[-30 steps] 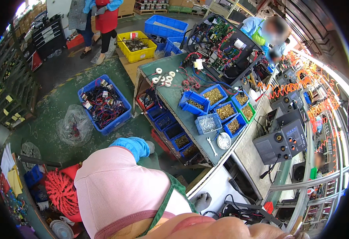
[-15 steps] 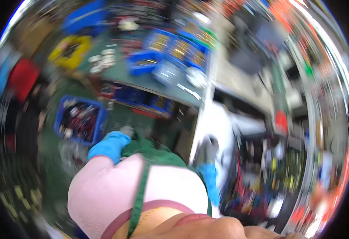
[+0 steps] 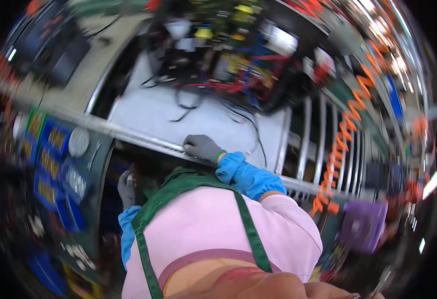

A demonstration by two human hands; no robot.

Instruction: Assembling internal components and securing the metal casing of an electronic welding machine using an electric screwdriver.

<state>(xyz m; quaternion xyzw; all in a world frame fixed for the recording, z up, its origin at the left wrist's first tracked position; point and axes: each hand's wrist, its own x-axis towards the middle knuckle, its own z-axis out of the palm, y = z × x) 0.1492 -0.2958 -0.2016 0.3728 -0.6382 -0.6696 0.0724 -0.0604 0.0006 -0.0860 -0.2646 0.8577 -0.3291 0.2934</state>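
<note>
My right hand [image 3: 202,148], in a grey glove, has its fingers curled at the near edge of a white board [image 3: 148,119], by the metal rail [image 3: 148,143]. Whether it holds anything is hidden. My left hand [image 3: 127,189], gloved too, hangs low beside the green bench [image 3: 89,174]; its fingers look drawn together, and anything in them is too small to make out. On the board stands a black open-sided machine case [image 3: 298,79] with circuit boards and red and blue wires. Loose black cables [image 3: 253,124] trail from it toward me.
Blue bins [image 3: 49,162] of small brass-coloured parts and a clear tub [image 3: 75,180] stand on the left bench. Metal rollers [image 3: 320,139] run to the right, under an orange coiled hose [image 3: 345,129]. A purple crate [image 3: 363,226] sits at right, a dark machine [image 3: 51,42] at far left.
My view has swung right, from the bench with bins to the board and open case. My right hand has come up to the board's edge; my left is now beside the bench.
</note>
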